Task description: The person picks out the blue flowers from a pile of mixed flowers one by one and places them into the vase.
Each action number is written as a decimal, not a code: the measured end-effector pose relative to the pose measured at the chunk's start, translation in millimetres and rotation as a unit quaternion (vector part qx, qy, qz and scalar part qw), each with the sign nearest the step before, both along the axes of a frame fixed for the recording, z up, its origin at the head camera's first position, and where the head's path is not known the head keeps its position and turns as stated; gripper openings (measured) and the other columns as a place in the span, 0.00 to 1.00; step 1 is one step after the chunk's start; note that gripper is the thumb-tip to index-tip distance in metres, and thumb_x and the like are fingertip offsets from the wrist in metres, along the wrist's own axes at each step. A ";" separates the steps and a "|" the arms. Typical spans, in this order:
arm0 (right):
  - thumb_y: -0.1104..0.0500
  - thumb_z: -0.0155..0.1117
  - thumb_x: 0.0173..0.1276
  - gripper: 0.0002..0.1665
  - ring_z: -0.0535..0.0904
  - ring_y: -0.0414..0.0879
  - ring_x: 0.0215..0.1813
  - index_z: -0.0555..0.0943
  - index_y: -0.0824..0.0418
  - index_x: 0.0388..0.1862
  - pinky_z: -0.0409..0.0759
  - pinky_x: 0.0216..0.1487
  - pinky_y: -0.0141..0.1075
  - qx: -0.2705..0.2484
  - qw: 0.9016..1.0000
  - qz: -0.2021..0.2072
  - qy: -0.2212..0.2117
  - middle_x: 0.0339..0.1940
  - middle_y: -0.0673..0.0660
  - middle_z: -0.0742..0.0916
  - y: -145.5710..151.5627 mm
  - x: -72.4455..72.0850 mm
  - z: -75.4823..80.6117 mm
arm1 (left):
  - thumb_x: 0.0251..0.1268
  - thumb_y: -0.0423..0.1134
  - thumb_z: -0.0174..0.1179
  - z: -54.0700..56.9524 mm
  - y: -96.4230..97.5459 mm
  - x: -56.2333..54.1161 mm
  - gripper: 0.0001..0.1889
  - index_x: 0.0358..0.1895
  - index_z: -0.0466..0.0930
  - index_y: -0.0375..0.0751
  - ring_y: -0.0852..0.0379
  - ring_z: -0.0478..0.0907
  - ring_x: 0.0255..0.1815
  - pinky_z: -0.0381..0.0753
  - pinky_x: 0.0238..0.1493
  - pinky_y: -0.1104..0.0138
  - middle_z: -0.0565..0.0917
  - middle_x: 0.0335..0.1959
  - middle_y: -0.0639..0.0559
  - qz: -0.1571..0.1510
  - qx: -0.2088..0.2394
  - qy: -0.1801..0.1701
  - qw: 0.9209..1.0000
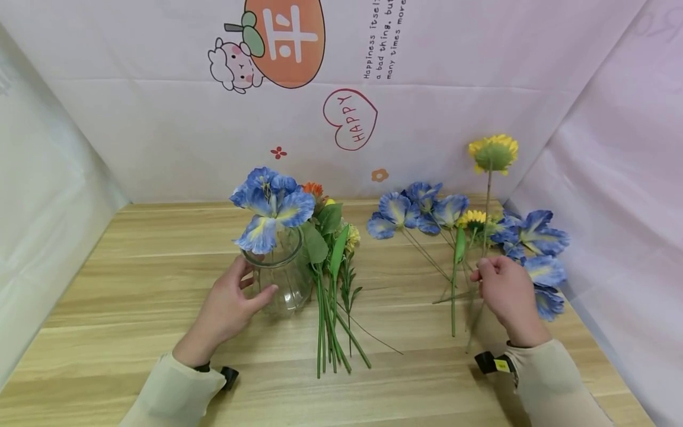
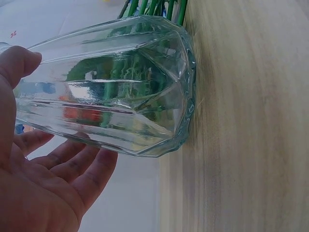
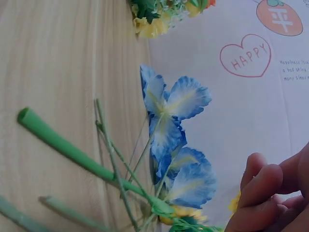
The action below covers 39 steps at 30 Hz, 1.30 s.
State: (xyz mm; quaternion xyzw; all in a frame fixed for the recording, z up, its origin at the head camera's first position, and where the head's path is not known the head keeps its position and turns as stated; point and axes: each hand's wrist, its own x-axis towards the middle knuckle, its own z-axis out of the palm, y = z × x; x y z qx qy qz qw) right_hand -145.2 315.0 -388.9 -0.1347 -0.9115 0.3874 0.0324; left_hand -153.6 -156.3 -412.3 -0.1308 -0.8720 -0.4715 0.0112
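Note:
My left hand (image 1: pixel 228 303) holds a clear glass vase (image 2: pixel 111 92) from the side, thumb on one side and fingers on the other. A blue iris (image 1: pixel 269 210) with yellow centers stands in the vase, its bloom above the rim. My right hand (image 1: pixel 507 293) pinches the stem of a yellow flower (image 1: pixel 493 154), held upright with its bloom facing away. In the right wrist view, curled fingers (image 3: pixel 263 193) show at the lower right, while the held stem is hidden. More blue irises (image 1: pixel 397 210) lie beyond and around the right hand.
A bunch of green-stemmed flowers (image 1: pixel 328 320) lies against the vase's right side. On the table's right lie another yellow flower (image 1: pixel 472 219) and a green stem (image 1: pixel 454 296). A printed white cloth (image 1: pixel 176 130) rises behind the wooden table (image 1: pixel 405 391).

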 end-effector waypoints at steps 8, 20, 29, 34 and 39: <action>0.40 0.41 0.81 0.29 0.75 0.52 0.22 0.77 0.62 0.47 0.71 0.19 0.40 -0.018 0.998 0.027 0.052 0.33 0.59 0.85 -20.5 5.7 6.1 | 0.68 0.51 0.65 0.5 0.2 1.6 0.38 0.75 0.59 0.44 0.37 0.67 0.68 0.73 0.61 0.46 0.67 0.71 0.41 0.001 0.001 -0.009 1.000; 0.55 0.50 0.82 0.13 0.77 0.53 0.24 0.75 0.64 0.43 0.72 0.19 0.35 -0.180 0.973 0.138 0.033 0.33 0.59 0.85 -101.0 22.1 3.7 | 0.67 0.46 0.67 -1.1 0.4 1.8 0.37 0.74 0.59 0.44 0.36 0.68 0.68 0.73 0.60 0.46 0.67 0.71 0.41 0.005 0.004 -0.012 1.000; 0.59 0.52 0.80 0.11 0.76 0.47 0.21 0.77 0.67 0.43 0.68 0.16 0.31 -0.230 0.952 0.188 -0.072 0.30 0.56 0.86 -150.8 32.2 -13.4 | 0.68 0.48 0.66 0.7 0.6 1.9 0.37 0.75 0.59 0.46 0.36 0.68 0.67 0.74 0.60 0.45 0.67 0.72 0.41 0.008 0.002 -0.018 1.000; 0.59 0.52 0.80 0.14 0.76 0.46 0.18 0.79 0.66 0.37 0.71 0.17 0.33 -0.186 0.941 0.262 -0.107 0.25 0.55 0.86 -158.0 31.3 -21.2 | 0.68 0.46 0.66 1.0 1.2 1.3 0.36 0.74 0.60 0.46 0.36 0.69 0.67 0.74 0.60 0.45 0.67 0.71 0.40 0.010 0.001 -0.015 1.000; 0.60 0.56 0.76 0.19 0.65 0.39 0.14 0.75 0.56 0.20 0.67 0.20 0.34 0.015 0.941 0.329 -0.072 0.13 0.46 0.75 -155.7 28.0 -26.5 | 0.68 0.46 0.67 1.0 1.3 1.7 0.36 0.74 0.60 0.46 0.36 0.69 0.67 0.74 0.60 0.45 0.68 0.71 0.40 0.010 0.003 -0.013 1.000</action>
